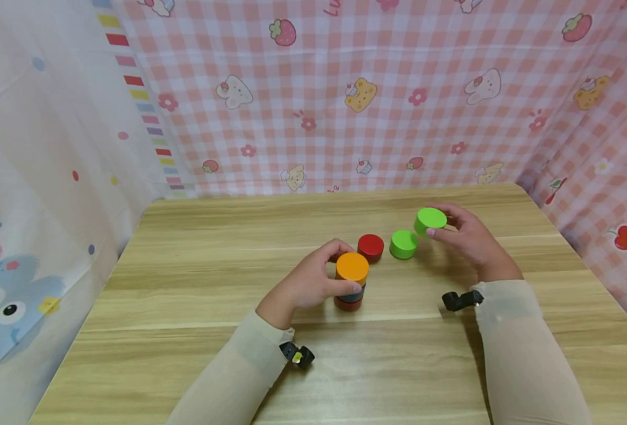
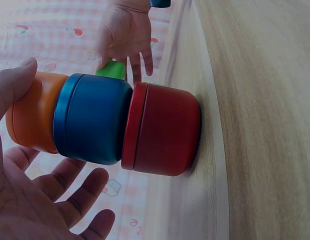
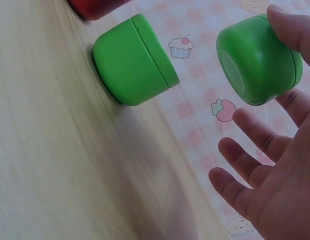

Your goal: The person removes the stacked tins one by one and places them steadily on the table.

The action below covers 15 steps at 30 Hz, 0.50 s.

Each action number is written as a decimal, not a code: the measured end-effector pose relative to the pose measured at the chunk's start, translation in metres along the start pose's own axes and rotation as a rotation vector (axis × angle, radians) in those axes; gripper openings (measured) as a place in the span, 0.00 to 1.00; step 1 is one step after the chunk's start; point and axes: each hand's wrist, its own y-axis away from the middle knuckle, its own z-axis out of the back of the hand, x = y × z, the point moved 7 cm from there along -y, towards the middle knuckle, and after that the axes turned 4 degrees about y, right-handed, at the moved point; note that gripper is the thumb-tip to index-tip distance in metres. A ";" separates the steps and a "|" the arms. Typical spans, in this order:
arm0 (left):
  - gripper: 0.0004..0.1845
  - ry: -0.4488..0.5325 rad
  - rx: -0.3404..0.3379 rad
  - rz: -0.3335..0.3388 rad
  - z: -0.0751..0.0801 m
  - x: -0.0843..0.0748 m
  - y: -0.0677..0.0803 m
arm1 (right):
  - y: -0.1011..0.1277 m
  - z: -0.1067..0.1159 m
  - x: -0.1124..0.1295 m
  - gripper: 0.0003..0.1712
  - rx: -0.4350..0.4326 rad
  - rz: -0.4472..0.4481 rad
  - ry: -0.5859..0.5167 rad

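A stack of round lidded tins stands on the table: a red tin (image 2: pixel 167 131) at the bottom, a blue tin (image 2: pixel 95 119) in the middle, an orange tin (image 1: pixel 353 267) on top. My left hand (image 1: pixel 313 282) holds the orange tin between thumb and fingers. To the right, my right hand (image 1: pixel 469 239) pinches a green tin (image 3: pixel 257 60) by its lid end, raised off the table and tilted in the right wrist view. Below it a second green tin (image 1: pixel 403 245) stands upright on the table. Another red tin (image 1: pixel 370 248) sits between that one and the stack.
The wooden table (image 1: pixel 196 283) stretches out to both sides and toward me. Pink checked cloth (image 1: pixel 324 136) hangs behind the far edge and at the right. A white patterned curtain (image 1: pixel 53 147) hangs on the left. Small black cameras (image 1: pixel 298 355) are strapped at both cuffs.
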 end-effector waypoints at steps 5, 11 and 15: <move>0.25 0.001 0.002 0.001 0.000 0.000 0.000 | 0.001 0.002 -0.003 0.33 -0.004 -0.012 -0.004; 0.25 -0.001 0.000 0.007 0.000 0.000 0.000 | 0.001 0.003 -0.007 0.32 -0.008 -0.001 -0.014; 0.25 0.002 -0.001 0.003 0.000 0.000 0.000 | 0.001 0.005 -0.012 0.33 -0.004 -0.028 -0.029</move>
